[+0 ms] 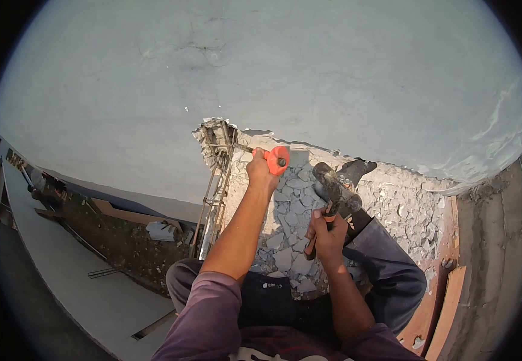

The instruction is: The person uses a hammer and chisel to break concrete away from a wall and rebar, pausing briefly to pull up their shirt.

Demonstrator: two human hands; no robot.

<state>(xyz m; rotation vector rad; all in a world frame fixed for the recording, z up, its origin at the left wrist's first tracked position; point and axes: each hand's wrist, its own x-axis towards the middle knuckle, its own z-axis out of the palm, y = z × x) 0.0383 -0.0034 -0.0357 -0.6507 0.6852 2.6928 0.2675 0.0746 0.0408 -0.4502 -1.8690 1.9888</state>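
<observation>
At wall edge: left hand (261, 170) clenched on chisel (271, 158), tip at broken concrete by rebar (217, 180).
Right hand (327, 236): gripping hammer (332, 186), head raised near chisel.
Risk: glancing blow hits left knuckles; chips fly; rubble (291, 240) underfoot shifts.
Hidden: chisel tip, footing.

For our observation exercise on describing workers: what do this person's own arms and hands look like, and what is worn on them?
Both hands are bare: no gloves, rings or watch show on the left hand or the right hand. The forearms are uncovered. Loose, dusty purple sleeves are pushed up to about the elbows on both arms.
</observation>
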